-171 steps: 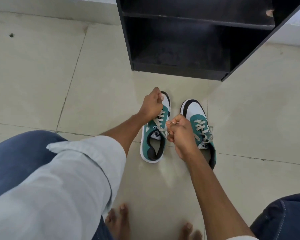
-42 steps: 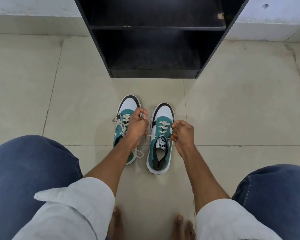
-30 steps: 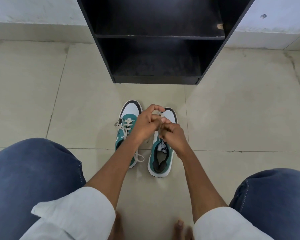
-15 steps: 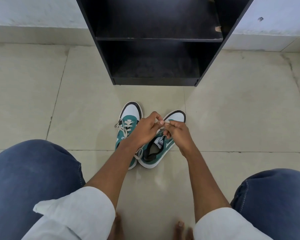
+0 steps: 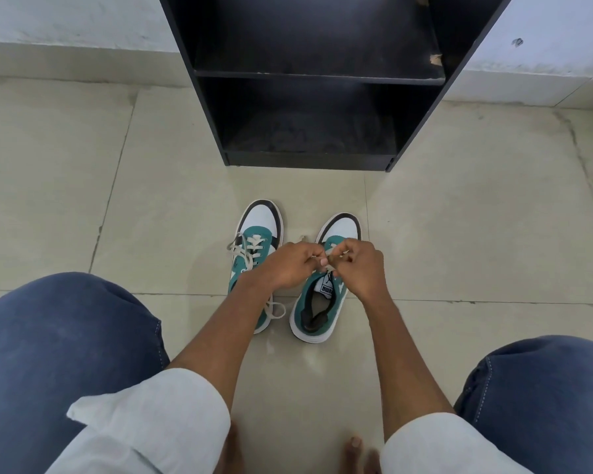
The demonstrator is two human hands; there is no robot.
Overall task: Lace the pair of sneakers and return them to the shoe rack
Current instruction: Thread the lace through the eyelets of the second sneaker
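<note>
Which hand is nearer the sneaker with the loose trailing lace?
Left. The left hand sits right beside the left sneaker, its wrist overlapping it. The right hand is farther, over the right sneaker, pinching its lace.

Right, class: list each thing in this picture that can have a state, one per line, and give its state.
Left sneaker: flat on the floor, laced, lace ends loose.
Right sneaker: on the floor, lace being tied over its tongue.
Left hand: pinching the lace.
Right hand: pinching the same lace.
Shoe rack: both visible shelves hold no shoes.
</note>
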